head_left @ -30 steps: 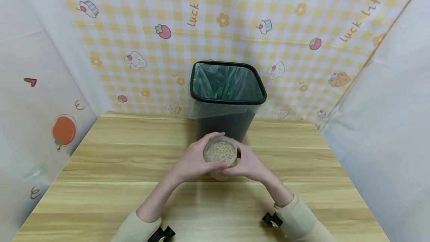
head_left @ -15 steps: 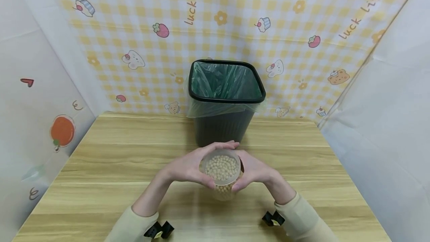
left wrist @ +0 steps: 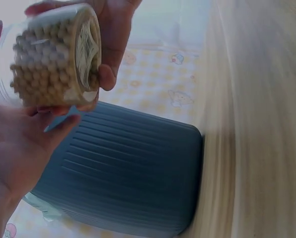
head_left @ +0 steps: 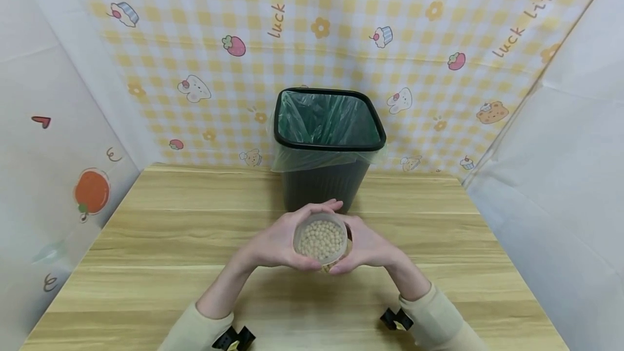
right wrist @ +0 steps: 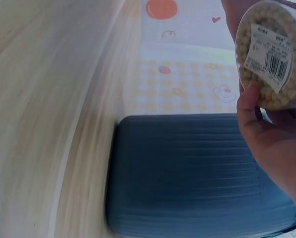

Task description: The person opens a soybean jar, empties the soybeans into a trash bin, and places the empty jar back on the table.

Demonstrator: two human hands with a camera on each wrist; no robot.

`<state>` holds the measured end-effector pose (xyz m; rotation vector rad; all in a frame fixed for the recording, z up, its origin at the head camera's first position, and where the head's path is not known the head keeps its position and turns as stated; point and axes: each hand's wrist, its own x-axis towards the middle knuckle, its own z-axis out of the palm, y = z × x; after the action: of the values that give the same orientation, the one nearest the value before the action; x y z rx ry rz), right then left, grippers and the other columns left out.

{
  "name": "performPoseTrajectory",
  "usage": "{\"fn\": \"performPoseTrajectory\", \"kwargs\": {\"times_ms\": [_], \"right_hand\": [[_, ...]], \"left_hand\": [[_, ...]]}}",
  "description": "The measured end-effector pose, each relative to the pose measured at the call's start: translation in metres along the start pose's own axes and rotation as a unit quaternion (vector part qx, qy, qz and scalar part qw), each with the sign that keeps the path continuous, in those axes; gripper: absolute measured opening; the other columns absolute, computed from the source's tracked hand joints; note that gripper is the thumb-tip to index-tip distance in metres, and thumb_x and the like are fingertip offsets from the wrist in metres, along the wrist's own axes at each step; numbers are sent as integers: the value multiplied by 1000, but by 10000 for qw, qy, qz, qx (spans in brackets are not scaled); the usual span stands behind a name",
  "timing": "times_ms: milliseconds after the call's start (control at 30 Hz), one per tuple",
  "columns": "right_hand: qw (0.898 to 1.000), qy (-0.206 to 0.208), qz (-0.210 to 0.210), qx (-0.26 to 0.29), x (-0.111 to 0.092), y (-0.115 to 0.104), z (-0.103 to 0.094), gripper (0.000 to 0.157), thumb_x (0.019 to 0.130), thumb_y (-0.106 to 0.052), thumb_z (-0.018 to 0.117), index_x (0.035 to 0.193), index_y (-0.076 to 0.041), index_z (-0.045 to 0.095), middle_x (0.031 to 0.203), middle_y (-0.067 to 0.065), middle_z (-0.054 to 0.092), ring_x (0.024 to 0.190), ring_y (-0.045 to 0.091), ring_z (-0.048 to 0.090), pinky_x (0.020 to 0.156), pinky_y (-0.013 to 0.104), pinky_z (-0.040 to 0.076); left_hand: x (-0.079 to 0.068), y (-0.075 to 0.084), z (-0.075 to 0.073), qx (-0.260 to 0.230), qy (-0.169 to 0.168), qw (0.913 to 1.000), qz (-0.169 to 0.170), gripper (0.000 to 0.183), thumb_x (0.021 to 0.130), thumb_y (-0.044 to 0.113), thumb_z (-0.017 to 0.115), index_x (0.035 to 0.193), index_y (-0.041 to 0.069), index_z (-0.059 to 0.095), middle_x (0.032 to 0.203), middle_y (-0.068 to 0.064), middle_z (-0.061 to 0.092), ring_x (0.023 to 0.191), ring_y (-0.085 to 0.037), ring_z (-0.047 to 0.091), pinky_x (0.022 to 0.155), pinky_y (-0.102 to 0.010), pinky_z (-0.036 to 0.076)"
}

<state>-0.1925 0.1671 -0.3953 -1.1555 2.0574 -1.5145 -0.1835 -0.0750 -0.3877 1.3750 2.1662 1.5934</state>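
Both hands hold a clear round jar [head_left: 320, 238] filled with small beige balls, in front of the trash bin. The left hand [head_left: 280, 242] wraps its left and far side, thumb along the near side. From the right, the right hand [head_left: 369, 245] grips it with its thumb at the near side. In the left wrist view the jar [left wrist: 41, 67] is well off the tabletop, its base facing the table. A white barcode label [right wrist: 269, 57] shows on the base in the right wrist view, with a fingertip of the right hand [right wrist: 274, 141] at the base's edge.
A dark trash bin [head_left: 319, 183] with a black rim and a translucent green liner [head_left: 329, 118] stands just beyond the hands. Behind it hangs a yellow checked cloth [head_left: 234, 85]. White sheets flank the wooden table [head_left: 185, 221] on both sides.
The jar came nearer the person and its side showed more, then it shifted slightly back toward the bin and its top faces the head camera again. Both hands keep hold of it.
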Motion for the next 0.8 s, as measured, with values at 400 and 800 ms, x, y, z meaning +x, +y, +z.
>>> {"fn": "performPoseTrajectory", "kwargs": {"times_ms": [400,800], "right_hand": [[9676,1900,349,-1625,6,-5,18,86,68,-24,95,144,-21,55,134,-1,66,118,16,63,101,38,52],[9386,2646,241,-2202,8,-7,26,81,67,-24,95,139,-15,59,125,2,68,108,15,63,87,30,55]], "left_hand": [[4,-2,11,402,1422,9831,-1081,85,78,30,90,149,21,44,159,7,49,140,-16,51,112,-51,44],[3,4,10,266,1517,9750,-1605,88,82,37,87,153,29,36,151,10,52,130,-17,57,107,-49,45]]}}
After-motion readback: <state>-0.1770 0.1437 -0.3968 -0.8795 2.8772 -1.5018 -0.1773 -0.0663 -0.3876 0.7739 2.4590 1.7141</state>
